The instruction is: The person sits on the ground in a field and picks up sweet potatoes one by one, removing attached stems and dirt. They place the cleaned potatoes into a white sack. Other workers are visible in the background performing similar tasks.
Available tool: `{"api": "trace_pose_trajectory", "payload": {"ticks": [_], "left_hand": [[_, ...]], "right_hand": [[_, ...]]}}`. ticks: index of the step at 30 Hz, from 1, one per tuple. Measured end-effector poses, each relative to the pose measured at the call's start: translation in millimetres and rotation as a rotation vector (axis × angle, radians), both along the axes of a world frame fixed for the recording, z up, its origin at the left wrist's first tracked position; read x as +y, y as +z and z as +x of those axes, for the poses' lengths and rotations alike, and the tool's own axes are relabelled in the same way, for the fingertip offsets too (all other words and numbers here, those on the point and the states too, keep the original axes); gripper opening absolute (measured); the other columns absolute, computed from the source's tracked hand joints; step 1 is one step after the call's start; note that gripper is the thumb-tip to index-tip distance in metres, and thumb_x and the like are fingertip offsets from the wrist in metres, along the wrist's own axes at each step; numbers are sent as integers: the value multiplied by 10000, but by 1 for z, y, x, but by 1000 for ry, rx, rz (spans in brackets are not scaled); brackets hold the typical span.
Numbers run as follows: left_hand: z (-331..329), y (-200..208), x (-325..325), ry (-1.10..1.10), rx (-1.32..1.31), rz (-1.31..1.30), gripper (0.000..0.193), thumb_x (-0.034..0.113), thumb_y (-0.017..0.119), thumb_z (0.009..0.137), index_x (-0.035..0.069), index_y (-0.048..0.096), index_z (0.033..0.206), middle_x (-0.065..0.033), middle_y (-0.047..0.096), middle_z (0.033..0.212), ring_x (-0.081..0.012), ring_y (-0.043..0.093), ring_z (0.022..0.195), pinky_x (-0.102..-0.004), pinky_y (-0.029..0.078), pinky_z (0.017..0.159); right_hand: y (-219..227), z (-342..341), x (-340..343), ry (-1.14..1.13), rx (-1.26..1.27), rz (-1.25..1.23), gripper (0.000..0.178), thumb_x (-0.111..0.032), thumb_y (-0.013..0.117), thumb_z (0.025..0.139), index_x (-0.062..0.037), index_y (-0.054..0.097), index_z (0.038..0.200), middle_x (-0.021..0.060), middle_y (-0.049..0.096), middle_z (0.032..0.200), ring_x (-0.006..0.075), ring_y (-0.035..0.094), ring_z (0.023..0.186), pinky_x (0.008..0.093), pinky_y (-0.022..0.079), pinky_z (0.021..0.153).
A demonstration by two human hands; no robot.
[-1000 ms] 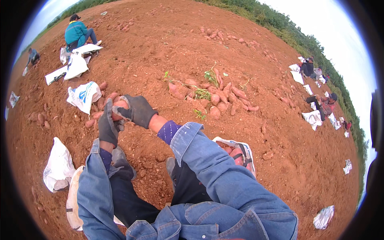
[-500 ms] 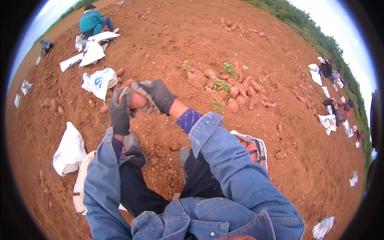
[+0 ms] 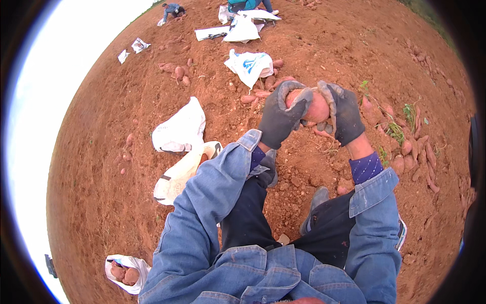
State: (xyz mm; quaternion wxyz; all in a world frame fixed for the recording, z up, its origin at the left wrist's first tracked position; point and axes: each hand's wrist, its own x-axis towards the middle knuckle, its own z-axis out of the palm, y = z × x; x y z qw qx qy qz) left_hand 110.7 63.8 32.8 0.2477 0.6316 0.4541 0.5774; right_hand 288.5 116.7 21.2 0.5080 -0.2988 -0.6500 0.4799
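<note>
Both grips close on one sweet potato [image 3: 315,107], left hand [image 3: 281,117] and right hand [image 3: 346,112] cupping it above the soil [image 3: 324,55], far of the knees. Loose gloves on dusty skin could let it slip and bruise.

White sacks [image 3: 181,129] scattered on red soil [image 3: 101,177]

Dark grey gloves [image 3: 283,119] wrapped an orange-pink sweet potato [image 3: 315,107]. Sleeves [image 3: 202,218] were faded blue denim, cuffs [image 3: 365,167] purple, soil [image 3: 101,167] rust-red, sacks [image 3: 181,129] white.
</note>
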Motion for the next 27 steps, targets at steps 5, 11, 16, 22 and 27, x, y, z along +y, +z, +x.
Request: {"api": "trace_pose_trajectory", "payload": {"ticks": [5,11,16,22,27], "left_hand": [[-4,11,-3,-70,194,170,497,265,870,794,20,655,1169,-140,633,1220,-262,655,1084,-373,536,938],[-10,5,-1,-23,347,142,693,325,956,673,27,653,1220,-153,591,1341,-279,628,1176,-374,529,1000],[-16,-17,14,-145,244,79,736,394,968,628,41,660,1195,-129,709,1141,-274,696,1042,-369,545,920],[-23,-19,9,-141,352,130,722,386,955,653,41,657,1212,-134,728,1088,-294,711,1018,-392,552,908],[-22,-16,5,-40,429,32,606,346,926,684,52,659,1142,-118,724,1028,-310,708,936,-413,548,831]], "right_hand": [[-3,2,-2,92,288,-480,492,-447,583,1038,23,716,1095,72,705,868,126,664,660,270,519,495],[-1,13,-3,190,7,-150,583,-555,556,1023,0,712,1113,65,689,839,101,641,613,234,493,498],[-15,13,-3,271,-143,-189,597,-557,600,997,11,683,1160,56,682,846,97,646,653,254,513,501],[-26,8,4,109,-48,-76,485,-429,666,985,27,677,1152,52,690,883,119,662,742,277,549,522],[-18,-2,-4,222,-149,-38,424,-366,714,953,17,694,1134,70,720,938,130,671,815,298,553,633]]}}
